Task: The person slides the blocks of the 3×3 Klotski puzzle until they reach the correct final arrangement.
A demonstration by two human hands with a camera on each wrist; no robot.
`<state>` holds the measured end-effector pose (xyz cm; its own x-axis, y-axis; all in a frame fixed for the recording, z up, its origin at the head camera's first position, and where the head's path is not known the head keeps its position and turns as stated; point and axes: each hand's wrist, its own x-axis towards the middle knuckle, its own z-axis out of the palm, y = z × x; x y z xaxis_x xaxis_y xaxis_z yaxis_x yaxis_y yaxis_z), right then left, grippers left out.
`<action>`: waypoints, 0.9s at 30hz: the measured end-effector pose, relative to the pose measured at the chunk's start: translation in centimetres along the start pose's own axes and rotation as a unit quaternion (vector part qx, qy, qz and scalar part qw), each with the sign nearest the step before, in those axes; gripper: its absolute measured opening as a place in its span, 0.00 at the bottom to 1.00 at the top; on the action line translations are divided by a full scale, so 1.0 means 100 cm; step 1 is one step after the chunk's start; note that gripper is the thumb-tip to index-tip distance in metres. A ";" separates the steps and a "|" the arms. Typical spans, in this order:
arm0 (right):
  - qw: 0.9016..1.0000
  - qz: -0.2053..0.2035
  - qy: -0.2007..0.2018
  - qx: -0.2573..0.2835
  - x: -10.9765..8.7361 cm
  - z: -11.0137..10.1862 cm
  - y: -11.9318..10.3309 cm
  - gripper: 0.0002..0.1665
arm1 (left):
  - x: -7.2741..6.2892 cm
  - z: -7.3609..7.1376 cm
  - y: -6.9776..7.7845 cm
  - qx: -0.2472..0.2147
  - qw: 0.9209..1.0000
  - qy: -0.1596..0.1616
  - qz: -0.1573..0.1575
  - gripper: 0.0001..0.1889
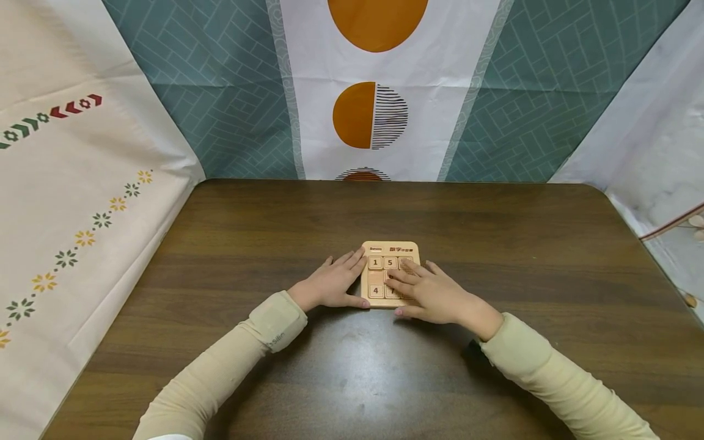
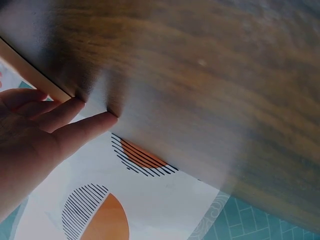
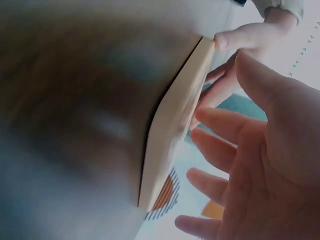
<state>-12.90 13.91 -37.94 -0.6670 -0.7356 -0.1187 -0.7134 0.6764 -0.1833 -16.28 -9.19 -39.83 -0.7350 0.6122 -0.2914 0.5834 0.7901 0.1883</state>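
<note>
A small wooden number sliding puzzle (image 1: 376,303) lies flat on the table in the head view. Tiles marked 1, 5 and 4 show, and a bare slot is at the left of the middle row. Along the puzzle's left side rests my left hand (image 1: 337,282), fingers nearly straight, thumb at the near left corner. My right hand (image 1: 440,296) reaches over the right half, its extended fingertips on the tiles and covering several of them. Seen from the right wrist, the puzzle's pale edge (image 3: 170,117) stands beside the spread right fingers (image 3: 215,185).
The brown wooden table (image 1: 264,226) spreads around the puzzle. Behind its far edge hangs a patterned cloth (image 1: 220,91) in teal and white with orange circles. A cream embroidered cloth (image 1: 60,201) hangs at the left, and a whitish cloth (image 1: 654,134) at the right.
</note>
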 end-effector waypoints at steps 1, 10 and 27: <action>1.000 0.007 0.002 -0.002 0.000 0.000 0.001 0.37 | 0.000 0.000 0.000 0.001 1.000 0.001 0.000 0.52; 1.000 0.017 0.006 0.004 0.003 0.002 0.003 0.37 | 0.000 0.000 0.000 -0.002 1.000 -0.002 0.000 0.52; 1.000 0.015 -0.027 0.005 0.017 0.001 -0.004 0.39 | 0.000 0.000 0.000 -0.010 1.000 -0.001 0.000 0.51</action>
<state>-13.68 12.41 -38.17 -0.6760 -0.7155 -0.1763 -0.6901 0.6986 -0.1892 -16.26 -9.17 -39.85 -0.7341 0.6127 -0.2926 0.5771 0.7901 0.2066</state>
